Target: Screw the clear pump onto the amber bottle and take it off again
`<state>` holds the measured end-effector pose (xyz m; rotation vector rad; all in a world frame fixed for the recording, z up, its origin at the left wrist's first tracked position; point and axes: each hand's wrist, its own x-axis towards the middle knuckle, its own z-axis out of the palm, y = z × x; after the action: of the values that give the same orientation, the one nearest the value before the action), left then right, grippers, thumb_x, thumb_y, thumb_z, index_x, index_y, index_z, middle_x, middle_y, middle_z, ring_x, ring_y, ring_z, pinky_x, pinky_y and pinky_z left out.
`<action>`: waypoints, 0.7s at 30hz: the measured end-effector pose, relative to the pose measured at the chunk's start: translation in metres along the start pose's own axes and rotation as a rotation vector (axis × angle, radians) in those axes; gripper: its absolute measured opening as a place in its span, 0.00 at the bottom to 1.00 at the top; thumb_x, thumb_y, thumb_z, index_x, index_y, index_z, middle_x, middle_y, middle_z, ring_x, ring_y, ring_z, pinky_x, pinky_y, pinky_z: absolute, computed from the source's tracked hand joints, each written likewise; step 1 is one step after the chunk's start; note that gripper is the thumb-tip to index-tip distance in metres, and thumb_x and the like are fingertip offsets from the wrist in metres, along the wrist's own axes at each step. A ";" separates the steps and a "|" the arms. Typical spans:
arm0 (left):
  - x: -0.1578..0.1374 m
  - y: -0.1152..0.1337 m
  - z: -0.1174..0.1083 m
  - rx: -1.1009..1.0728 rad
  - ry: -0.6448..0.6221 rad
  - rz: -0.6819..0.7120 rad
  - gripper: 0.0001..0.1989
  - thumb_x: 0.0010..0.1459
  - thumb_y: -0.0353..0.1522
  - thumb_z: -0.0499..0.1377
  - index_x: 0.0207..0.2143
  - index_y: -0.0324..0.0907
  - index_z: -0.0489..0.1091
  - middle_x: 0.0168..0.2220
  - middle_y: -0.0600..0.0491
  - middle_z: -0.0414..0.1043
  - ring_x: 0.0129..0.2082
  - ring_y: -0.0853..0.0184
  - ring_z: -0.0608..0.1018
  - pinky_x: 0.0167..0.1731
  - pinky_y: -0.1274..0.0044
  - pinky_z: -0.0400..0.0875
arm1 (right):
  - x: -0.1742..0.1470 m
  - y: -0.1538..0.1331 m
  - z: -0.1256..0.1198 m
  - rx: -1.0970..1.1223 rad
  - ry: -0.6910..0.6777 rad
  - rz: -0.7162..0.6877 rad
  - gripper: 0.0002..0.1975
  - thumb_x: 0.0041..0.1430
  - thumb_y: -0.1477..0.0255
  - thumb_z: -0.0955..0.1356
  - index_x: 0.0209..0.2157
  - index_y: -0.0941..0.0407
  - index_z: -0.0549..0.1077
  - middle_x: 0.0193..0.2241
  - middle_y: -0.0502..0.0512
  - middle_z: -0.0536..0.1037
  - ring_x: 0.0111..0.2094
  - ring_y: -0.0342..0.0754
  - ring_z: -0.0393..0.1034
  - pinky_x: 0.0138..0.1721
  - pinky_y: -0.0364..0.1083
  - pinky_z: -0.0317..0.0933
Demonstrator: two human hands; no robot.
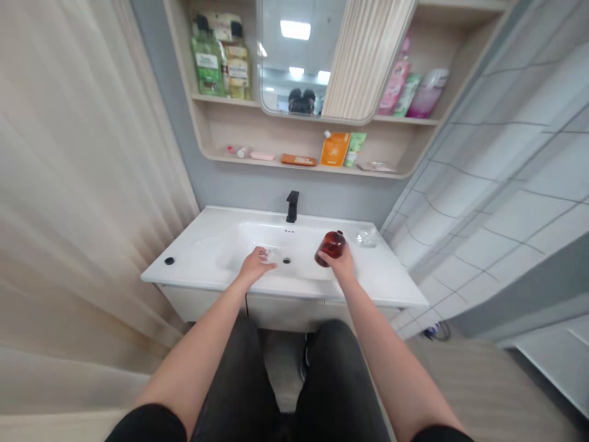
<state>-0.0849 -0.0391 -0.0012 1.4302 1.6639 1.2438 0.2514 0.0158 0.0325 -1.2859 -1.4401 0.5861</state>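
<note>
Our right hand (341, 263) is closed around the base of a brown bottle (330, 246), tipping it toward the middle of the white sink (216, 245), just right of the drain hole (286, 260). Our left hand (254, 264) curls loosely over a small clear thing (275, 253) at the left of that drain; we cannot tell whether it is a cap or a cup, nor how firmly we grip it. The bottle is amber, round-shouldered, with a dark narrow neck; its mouth is too small to read. Behind the drain stands the black tap (292, 206). Another clear item (367, 239) on the sink's right ledge is hard to make out.
</note>
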 end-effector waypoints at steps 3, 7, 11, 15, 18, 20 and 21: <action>0.000 0.002 -0.001 -0.033 -0.004 0.000 0.30 0.44 0.38 0.80 0.45 0.47 0.70 0.45 0.50 0.81 0.47 0.56 0.85 0.48 0.66 0.77 | 0.024 0.022 -0.055 -0.083 0.047 -0.021 0.48 0.39 0.48 0.83 0.60 0.54 0.73 0.54 0.67 0.83 0.55 0.66 0.80 0.60 0.63 0.72; 0.000 0.003 0.001 -0.022 -0.003 0.008 0.30 0.43 0.39 0.80 0.45 0.47 0.70 0.44 0.50 0.81 0.46 0.55 0.84 0.49 0.66 0.76 | 0.047 0.060 -0.123 -0.160 0.112 0.082 0.50 0.34 0.50 0.84 0.58 0.55 0.72 0.52 0.68 0.84 0.52 0.66 0.81 0.58 0.64 0.72; 0.000 0.003 0.002 -0.011 0.007 0.031 0.30 0.43 0.38 0.79 0.46 0.46 0.71 0.46 0.50 0.81 0.47 0.56 0.84 0.50 0.66 0.77 | 0.052 0.091 -0.159 -0.228 0.201 0.170 0.47 0.32 0.53 0.84 0.55 0.53 0.73 0.48 0.64 0.84 0.48 0.64 0.81 0.55 0.64 0.73; -0.001 0.005 0.001 -0.016 0.038 0.025 0.31 0.43 0.36 0.79 0.49 0.45 0.72 0.45 0.49 0.81 0.46 0.57 0.84 0.49 0.67 0.77 | 0.047 0.107 -0.166 -0.162 0.239 0.116 0.45 0.38 0.52 0.82 0.57 0.52 0.71 0.48 0.60 0.83 0.45 0.59 0.81 0.52 0.60 0.75; -0.001 0.006 0.001 -0.014 0.031 0.029 0.32 0.43 0.36 0.79 0.50 0.44 0.73 0.45 0.49 0.81 0.45 0.57 0.84 0.50 0.66 0.78 | 0.042 0.108 -0.167 -0.156 0.243 0.112 0.51 0.38 0.50 0.83 0.62 0.52 0.68 0.52 0.64 0.81 0.48 0.61 0.80 0.54 0.61 0.74; -0.001 0.006 0.001 -0.011 0.028 0.024 0.33 0.42 0.36 0.79 0.50 0.44 0.73 0.45 0.49 0.82 0.46 0.56 0.84 0.50 0.65 0.78 | 0.035 0.101 -0.168 -0.189 0.344 0.068 0.55 0.41 0.47 0.81 0.66 0.54 0.64 0.59 0.69 0.77 0.55 0.64 0.77 0.58 0.63 0.72; 0.000 0.005 0.002 -0.012 0.028 0.020 0.33 0.42 0.36 0.79 0.51 0.44 0.73 0.46 0.48 0.82 0.47 0.55 0.84 0.51 0.65 0.78 | 0.029 0.096 -0.167 -0.215 0.434 0.027 0.54 0.45 0.46 0.80 0.68 0.55 0.62 0.62 0.71 0.74 0.59 0.65 0.75 0.61 0.64 0.71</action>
<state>-0.0815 -0.0387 0.0029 1.4319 1.6621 1.2882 0.4452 0.0247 0.0120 -1.4948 -1.1448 0.1525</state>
